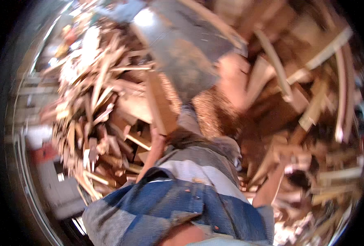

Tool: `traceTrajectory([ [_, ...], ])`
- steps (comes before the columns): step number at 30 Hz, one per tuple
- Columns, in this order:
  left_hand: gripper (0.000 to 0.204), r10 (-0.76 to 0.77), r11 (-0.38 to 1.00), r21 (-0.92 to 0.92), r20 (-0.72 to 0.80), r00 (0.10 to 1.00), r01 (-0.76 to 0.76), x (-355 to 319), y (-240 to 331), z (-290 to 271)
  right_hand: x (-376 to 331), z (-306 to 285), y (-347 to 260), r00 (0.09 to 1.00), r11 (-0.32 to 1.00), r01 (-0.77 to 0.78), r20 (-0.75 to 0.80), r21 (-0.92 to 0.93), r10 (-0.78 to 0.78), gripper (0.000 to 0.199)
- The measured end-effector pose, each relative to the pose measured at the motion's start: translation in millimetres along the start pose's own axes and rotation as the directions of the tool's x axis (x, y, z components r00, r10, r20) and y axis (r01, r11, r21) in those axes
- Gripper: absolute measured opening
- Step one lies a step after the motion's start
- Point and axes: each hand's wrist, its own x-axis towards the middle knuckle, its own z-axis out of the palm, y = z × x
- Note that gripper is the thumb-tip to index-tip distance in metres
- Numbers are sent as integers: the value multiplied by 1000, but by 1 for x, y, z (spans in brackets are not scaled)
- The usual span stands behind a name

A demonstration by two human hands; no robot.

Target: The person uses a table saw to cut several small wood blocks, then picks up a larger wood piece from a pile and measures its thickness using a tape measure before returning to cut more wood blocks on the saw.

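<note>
Squared wooden plank (160, 100), left of centre: long axis running far to near; near end grasped in left hand (159, 139), the nearer one. Right hand (290, 155), well apart to right, beside wood offcuts (309, 117): blurred, cannot tell whether grasping.

The wooden block (159, 102) looks matt, the panel (182, 49) scuffed metal with a glossy patch, the shirt (153, 209) matt cloth.

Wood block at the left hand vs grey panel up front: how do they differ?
Colour: the wood block is brown; the grey panel shows brownish patches.
Size: the panel looks much larger in view than the block.
Contact: the left hand appears to hold the block's near end; the panel is clear of that hand.
Shared: both look blurred.
</note>
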Motion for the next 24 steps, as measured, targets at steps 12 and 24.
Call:
traceTrajectory([
  [12,64,-122,824,-548,78,989,145,15,-5,27,-104,-49,-95,797,591,289,153,753,-584,43],
  [24,69,-160,888,-423,83,984,181,43,33,66,-348,-199,-270,-40,375,-352,387,857,-921,64],
])
